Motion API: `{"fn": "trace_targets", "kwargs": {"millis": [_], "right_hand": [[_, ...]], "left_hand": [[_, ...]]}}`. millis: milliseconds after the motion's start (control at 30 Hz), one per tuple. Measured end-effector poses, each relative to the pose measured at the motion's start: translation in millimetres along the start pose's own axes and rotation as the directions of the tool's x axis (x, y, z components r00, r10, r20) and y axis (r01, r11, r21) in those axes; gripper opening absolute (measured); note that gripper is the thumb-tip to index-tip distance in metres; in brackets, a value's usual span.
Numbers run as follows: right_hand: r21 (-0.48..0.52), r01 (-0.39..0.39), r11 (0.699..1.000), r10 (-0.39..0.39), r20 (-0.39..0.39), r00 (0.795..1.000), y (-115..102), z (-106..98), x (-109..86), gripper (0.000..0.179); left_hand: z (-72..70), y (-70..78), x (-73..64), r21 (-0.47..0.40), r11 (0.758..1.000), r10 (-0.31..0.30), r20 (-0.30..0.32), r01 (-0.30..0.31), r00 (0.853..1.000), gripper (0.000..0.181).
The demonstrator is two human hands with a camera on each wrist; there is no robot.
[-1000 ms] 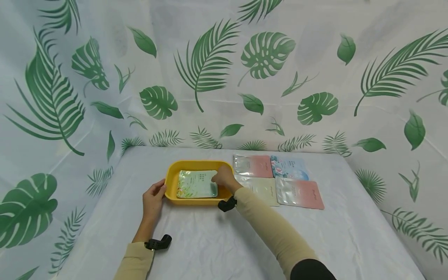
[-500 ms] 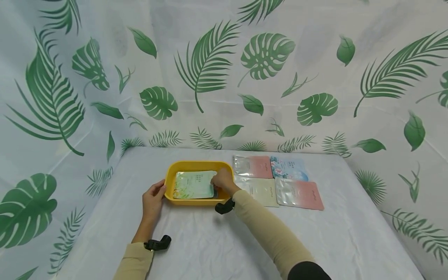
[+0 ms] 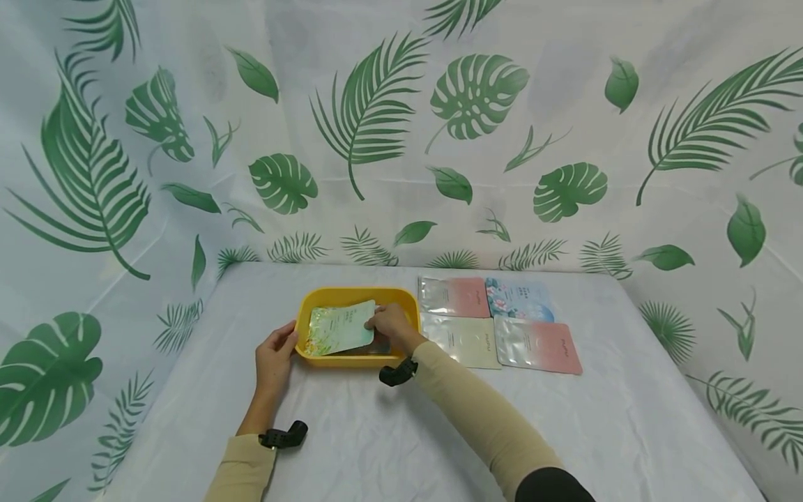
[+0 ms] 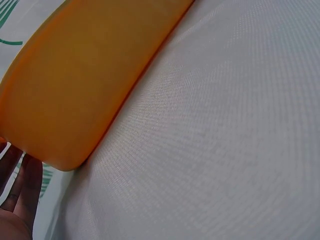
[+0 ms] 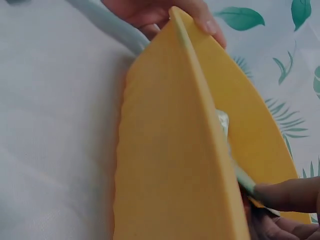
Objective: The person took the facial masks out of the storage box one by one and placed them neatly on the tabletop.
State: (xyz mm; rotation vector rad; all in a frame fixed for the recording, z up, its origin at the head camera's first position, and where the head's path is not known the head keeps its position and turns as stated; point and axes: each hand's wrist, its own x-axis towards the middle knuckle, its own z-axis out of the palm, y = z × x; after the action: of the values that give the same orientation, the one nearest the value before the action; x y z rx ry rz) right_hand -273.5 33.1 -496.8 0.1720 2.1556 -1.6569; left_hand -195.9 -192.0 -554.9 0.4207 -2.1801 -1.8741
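A yellow tray (image 3: 351, 362) sits on the white-covered table with a green-and-white sheet mask packet (image 3: 341, 329) inside. My right hand (image 3: 396, 326) reaches into the tray and pinches the packet's right edge between thumb and fingers, so that side tilts up. Beneath the raised edge lies a darker packet (image 3: 380, 344), mostly hidden. At the tray's left end my left hand (image 3: 274, 354) grips the rim. In the right wrist view, one left-hand digit (image 5: 207, 22) hooks over the rim while the others stay outside.
Right of the tray lie two pink packets (image 3: 467, 296) (image 3: 552, 346), a blue flowered packet (image 3: 519, 300) and a pale yellow packet (image 3: 470, 341), flat in two rows. A leaf-patterned curtain (image 3: 389, 139) hangs behind the table.
My right hand has moved slightly left and lifted the green packet's right edge, shifting the packet left and tilting it. More of the darker packet beneath shows. The left hand stays put.
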Motion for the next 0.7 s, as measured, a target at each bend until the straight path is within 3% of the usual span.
{"fn": "trace_targets", "kwargs": {"millis": [367,700], "right_hand": [[0.138,0.028,0.99,-0.026,-0.019,0.999,-5.4,-6.7,-3.6,0.031],[0.165,0.04,0.986,-0.032,-0.051,0.998,-11.9,-30.0,-16.1,0.039]], "left_hand": [[-0.5,1.3,-0.5,-0.001,1.0,0.016,-0.007,-0.016,1.0,0.036],[-1.4,-0.2,-0.5,0.0,1.0,0.031,-0.002,-0.031,1.0,0.038]]}}
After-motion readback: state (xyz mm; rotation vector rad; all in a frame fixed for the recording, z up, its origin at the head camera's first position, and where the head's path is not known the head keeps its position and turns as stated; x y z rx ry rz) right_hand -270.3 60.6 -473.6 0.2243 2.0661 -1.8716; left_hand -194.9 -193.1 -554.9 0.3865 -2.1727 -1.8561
